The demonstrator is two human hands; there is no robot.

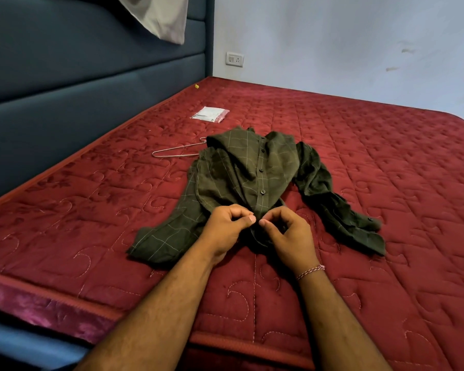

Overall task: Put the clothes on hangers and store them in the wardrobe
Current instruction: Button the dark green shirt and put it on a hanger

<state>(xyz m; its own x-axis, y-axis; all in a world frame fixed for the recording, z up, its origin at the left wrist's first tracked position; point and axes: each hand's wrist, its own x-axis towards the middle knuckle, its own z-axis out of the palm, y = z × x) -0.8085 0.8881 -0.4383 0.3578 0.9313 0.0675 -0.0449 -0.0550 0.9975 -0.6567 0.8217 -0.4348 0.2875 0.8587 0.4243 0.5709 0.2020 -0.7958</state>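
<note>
Head view, both hands (257, 231) pinching shirt (241, 172)

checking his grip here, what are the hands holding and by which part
Both the left hand and the right hand pinch the green checked shirt at its button placket, at the end nearest the person, thumbs almost meeting.

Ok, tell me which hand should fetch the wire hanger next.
Left, probably. The thin metal wire hanger lies on the red quilted mattress left of the dark green checked shirt, on the left hand's side; the right hand would cross over.
</note>
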